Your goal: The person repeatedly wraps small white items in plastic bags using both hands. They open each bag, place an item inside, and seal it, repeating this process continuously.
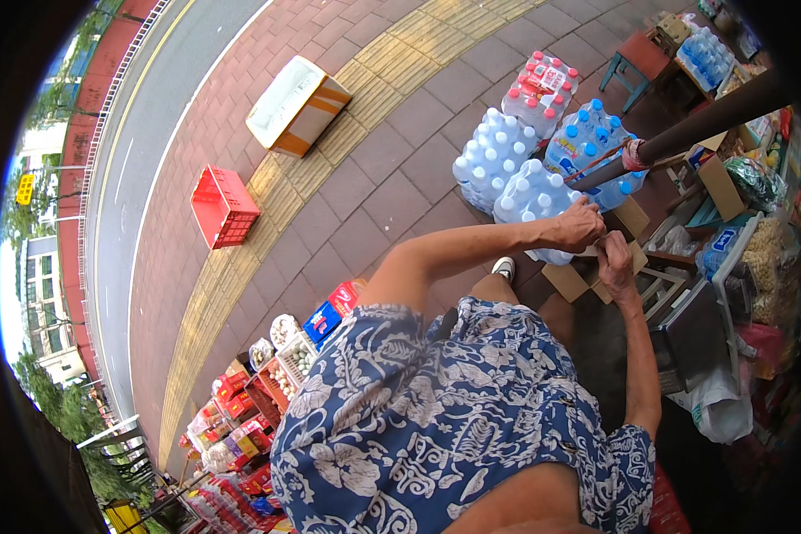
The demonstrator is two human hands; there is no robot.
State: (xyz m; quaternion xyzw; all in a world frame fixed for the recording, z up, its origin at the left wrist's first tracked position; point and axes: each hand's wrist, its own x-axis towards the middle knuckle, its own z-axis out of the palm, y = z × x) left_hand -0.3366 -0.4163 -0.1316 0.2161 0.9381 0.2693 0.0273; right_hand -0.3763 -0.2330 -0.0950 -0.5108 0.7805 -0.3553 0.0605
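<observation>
My left hand and my right hand meet in front of me, fingers curled and pinched close together. Whatever may be between the fingertips is too small to make out. Beneath them, an opened cardboard box spreads its flaps. Shrink-wrapped bottles with white caps stand right beside my left hand. Just beyond is a pack of blue-capped bottles, partly behind a dark slanting pole. Red cord is wound around that pole.
A red plastic crate and a foam box with brown tape sit on the pavement to the left. Red-capped bottles stand farther ahead. Egg trays and packaged goods lie at my left side; a cluttered stall with a metal-sided case is on the right.
</observation>
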